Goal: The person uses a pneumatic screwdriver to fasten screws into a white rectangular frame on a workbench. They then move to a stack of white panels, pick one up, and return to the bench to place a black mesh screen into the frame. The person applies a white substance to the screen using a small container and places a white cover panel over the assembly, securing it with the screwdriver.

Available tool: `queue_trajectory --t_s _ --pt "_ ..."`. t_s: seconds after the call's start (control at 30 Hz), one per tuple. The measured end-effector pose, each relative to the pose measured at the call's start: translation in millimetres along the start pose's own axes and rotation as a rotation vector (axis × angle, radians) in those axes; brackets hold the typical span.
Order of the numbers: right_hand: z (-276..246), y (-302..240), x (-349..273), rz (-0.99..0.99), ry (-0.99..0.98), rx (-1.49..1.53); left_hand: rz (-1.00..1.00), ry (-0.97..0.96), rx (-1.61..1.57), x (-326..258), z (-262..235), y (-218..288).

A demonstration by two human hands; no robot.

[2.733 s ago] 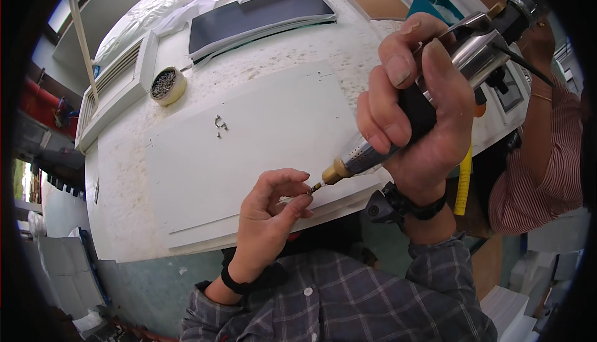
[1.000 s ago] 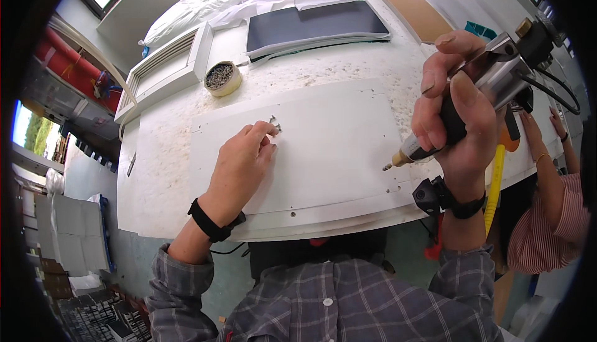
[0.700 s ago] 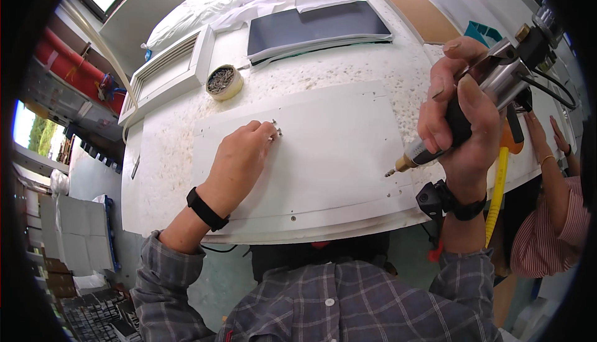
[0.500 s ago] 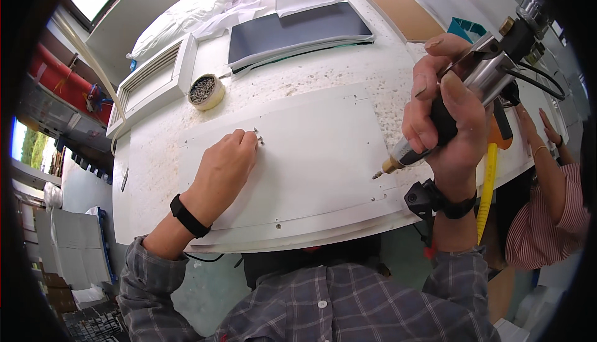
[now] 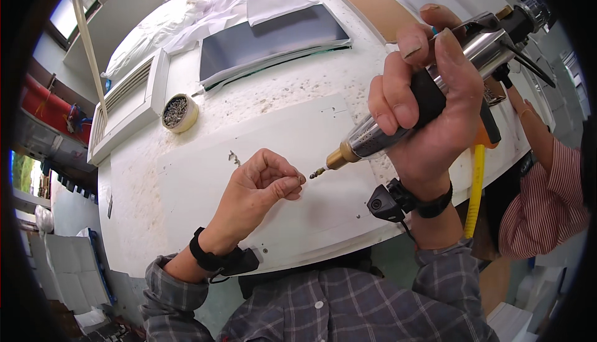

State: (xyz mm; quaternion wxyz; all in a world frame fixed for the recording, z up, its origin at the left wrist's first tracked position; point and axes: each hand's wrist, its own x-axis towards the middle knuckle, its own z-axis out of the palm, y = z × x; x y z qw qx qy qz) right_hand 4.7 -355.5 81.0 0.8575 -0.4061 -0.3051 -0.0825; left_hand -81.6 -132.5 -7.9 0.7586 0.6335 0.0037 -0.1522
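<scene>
My right hand (image 5: 435, 118) grips a pneumatic screwdriver (image 5: 372, 136), silver and black with a brass-coloured nose. Its bit (image 5: 318, 173) points down and left, just short of my left fingertips. My left hand (image 5: 255, 186) is closed in a pinch above the white panel (image 5: 205, 211), thumb and index finger on a small screw (image 5: 302, 179) that they mostly hide. A few loose screws (image 5: 234, 158) lie on the panel beyond my left knuckles. A screw (image 5: 265, 250) shows near the panel's front edge.
A round tub (image 5: 194, 118) full of screws stands beyond the panel, next to a white louvred frame (image 5: 160, 87). Behind lie a dark flat sheet (image 5: 273, 43) and a brown board (image 5: 373, 9). A yellow hose (image 5: 475, 192) hangs at right, near a co-worker's striped sleeve (image 5: 535, 211).
My left hand has left the loose screws and come right and nearer, now pinching a screw. My right hand has brought the screwdriver left, its bit now close to the left fingertips.
</scene>
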Motion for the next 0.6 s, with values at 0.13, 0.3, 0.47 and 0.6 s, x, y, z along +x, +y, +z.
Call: queue_trajectory --t_s 0.13,0.3,0.47,0.6 --pt "-5.3 10.8 -1.2 -0.001 0.028 0.084 -0.053 -0.024 -0.101 3.1 -0.9 -6.4" --pt "-13.2 24.4 -4.0 0.022 0.042 0.182 -0.076 -0.029 -0.150 4.9 -0.6 -7.5" --pt "-7.4 26.0 -3.6 0.039 0.038 0.169 -0.086 -0.058 -0.168 6.2 -5.3 -9.4" --pt "-11.9 33.4 -4.7 0.006 0.029 0.238 -0.093 -0.081 -0.173 7.7 -6.0 -8.8"
